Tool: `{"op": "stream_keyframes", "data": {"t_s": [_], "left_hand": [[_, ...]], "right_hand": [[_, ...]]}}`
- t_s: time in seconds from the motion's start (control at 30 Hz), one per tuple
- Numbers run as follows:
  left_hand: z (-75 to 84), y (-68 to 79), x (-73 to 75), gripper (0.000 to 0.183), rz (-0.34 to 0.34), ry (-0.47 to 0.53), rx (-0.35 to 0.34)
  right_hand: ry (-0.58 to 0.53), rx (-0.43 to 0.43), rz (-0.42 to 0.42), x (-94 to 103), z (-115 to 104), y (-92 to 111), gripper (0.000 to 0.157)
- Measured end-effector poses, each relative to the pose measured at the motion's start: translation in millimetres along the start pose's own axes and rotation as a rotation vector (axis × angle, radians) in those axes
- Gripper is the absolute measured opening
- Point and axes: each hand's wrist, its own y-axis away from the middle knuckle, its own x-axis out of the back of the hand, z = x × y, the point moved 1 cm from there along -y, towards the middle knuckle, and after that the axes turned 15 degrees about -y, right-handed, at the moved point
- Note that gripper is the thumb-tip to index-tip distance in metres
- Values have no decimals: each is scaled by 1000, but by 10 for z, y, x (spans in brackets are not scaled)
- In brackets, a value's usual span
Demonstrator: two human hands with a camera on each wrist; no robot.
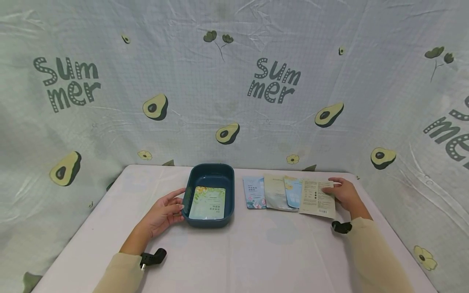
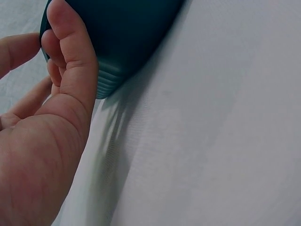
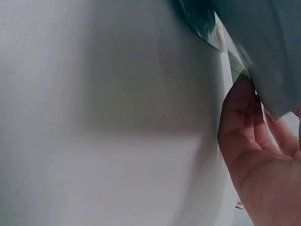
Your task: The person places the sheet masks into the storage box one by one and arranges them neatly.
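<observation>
With the thumb and fingers of my right hand (image 1: 338, 193) I pinch the beige sachet (image 1: 314, 197) at its right side; the gap between them is only the thickness of the packet. It is the last of a row along the far edge of the table (image 1: 256, 252), nearest to the far right corner, beside the blue-and-yellow sachet (image 1: 292, 189). My left hand (image 1: 163, 213), with fingers loosely bent, touches the left side of the bin (image 1: 230, 215), where a green sachet (image 1: 207, 203) lies. I judge that the step in hand is picking up the beige sachet. The next move probably calls for lifting it without dragging its neighbour, then carrying it left to the bin while my left hand steadies this.
</observation>
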Motion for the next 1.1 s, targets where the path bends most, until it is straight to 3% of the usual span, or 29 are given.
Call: {"op": "stream_keyframes", "data": {"t_s": [0.4,1.1], "left_hand": [[-10,6,5,73,3,-3,0],[-33,-18,-2,72,1,6,-8]], "right_hand": [[-23,23,-86,-18,11,73,82],[-60,55,-131,-55,26,237,75]]}}
